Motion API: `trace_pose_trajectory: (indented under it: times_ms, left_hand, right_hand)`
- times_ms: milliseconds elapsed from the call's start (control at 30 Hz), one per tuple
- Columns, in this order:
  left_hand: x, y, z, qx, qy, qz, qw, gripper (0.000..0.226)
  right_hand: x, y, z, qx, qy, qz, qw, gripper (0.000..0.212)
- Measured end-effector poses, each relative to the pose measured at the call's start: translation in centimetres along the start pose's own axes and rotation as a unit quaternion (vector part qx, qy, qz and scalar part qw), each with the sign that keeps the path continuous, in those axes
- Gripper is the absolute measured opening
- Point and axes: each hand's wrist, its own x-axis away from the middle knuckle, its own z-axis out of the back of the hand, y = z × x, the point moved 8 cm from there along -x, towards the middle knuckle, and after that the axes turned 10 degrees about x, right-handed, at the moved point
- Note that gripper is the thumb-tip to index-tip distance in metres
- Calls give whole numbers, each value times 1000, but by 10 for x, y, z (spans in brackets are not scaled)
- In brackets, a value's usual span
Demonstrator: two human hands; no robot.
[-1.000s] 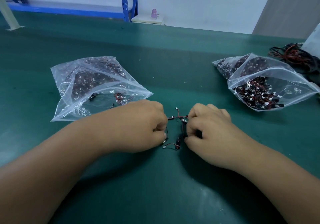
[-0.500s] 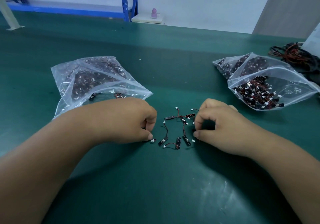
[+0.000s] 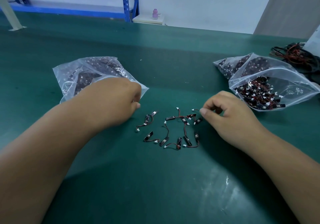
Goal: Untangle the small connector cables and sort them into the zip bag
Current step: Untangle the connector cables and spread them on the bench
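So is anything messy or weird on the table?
Nothing looks broken. The small cables lie scattered on the table between the hands, and a few near the right hand cross over each other. The right bag lies open with cables at its mouth.

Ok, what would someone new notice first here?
Loose cables lie scattered on the green table, mid-frame between the left hand and the right hand, which pinches one. Clear bags holding more flank them: the right bag at far right, the left bag partly behind the left hand.
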Motion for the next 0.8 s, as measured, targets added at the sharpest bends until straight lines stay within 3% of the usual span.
trace_pose_trajectory:
  times_ms: [233, 333, 500, 800]
  left_hand:
    - [2, -2, -1, -14, -29, 20, 999, 20]
    - [4, 3, -7, -7, -65, 20, 998, 27]
    - [8, 18, -25, 1, -106, 4, 994, 23]
    - [5, 33, -36, 43, -49, -11, 998, 18]
  right_hand:
    - [-1, 3, -1, -18, 0, -9, 1000, 19]
    - [0, 4, -6, -4, -23, -14, 1000, 2]
    - [4, 3, -18, 50, -85, -14, 995, 19]
    - [2, 3, -26, 52, -99, -3, 994, 21]
